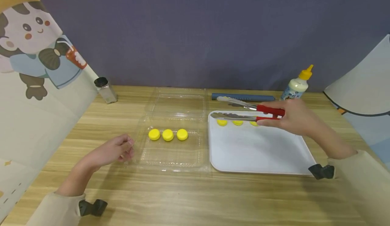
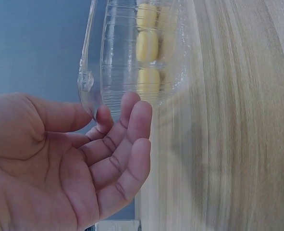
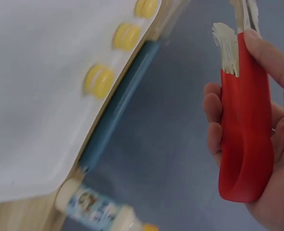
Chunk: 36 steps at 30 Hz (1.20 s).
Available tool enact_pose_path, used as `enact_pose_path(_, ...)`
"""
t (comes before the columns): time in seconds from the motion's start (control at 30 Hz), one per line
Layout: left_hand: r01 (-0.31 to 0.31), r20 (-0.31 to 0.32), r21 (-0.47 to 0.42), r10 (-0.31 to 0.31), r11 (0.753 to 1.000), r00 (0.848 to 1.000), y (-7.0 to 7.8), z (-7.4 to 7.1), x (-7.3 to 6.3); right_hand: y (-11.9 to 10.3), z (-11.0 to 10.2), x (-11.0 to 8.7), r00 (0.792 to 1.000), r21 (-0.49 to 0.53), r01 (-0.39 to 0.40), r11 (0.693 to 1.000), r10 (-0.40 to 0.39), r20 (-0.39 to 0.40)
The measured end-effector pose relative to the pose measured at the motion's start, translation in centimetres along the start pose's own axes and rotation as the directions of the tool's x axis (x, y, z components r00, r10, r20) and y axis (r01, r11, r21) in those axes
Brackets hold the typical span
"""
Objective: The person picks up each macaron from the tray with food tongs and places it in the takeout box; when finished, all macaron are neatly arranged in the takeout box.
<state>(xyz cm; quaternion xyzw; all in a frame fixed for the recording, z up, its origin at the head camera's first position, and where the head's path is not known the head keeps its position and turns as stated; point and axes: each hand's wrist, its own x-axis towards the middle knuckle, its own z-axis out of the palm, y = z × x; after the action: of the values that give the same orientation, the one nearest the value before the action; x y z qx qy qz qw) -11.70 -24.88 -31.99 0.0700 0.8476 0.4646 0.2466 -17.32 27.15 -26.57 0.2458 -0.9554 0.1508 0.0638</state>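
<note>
Holding tongs [image 3: 252,125], right fingers [image 3: 212,107] curl closed; left fingers [image 2: 140,120] pinch clear container [image 1: 170,153]; bottle label [image 3: 94,204] unreadable.

Left sleeve [image 1: 56,209] and right sleeve [image 1: 362,185]: plain beige cloth. Left wrist camera [image 1: 92,208] and right wrist camera [image 1: 327,171]: small black angular housings, two-lobed in outline, at the sleeve ends.

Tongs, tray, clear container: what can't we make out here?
Head view: upper parts of the yellow pieces on the tray, behind the tongs.
Right wrist view: one tong arm's end, cut off by the top edge.
Right wrist view: text on the bottle, blurred and small.
Left wrist view: rest of the clear container, cut off by the top edge.
</note>
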Motion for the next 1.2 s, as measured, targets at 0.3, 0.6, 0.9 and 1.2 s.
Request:
enact_pose_path(0.3,-0.003,-0.006,0.004,0.003,1.0,1.0,-0.4,-0.1,0.0,3.7,0.0,-2.7,0.986,-0.038,-0.166,0.985,0.165,-0.024)
enact_pose_path(0.6,-0.022,0.002,-0.002,0.022,1.0,1.0,-0.7,-0.3,0.0,6.8,0.7,-5.1,0.962,-0.001,-0.271,0.963,0.271,-0.018)
enact_pose_path(0.9,-0.019,0.005,0.006,0.019,1.0,1.0,-0.7,-0.3,0.0,8.2,1.5,-6.4,0.955,-0.042,-0.296,0.954,0.297,0.017)
enact_pose_path(1.2,-0.017,0.008,0.002,0.017,1.0,1.0,-0.7,-0.3,0.2,9.1,2.1,-6.8,0.932,-0.025,-0.348,0.937,0.348,0.098)
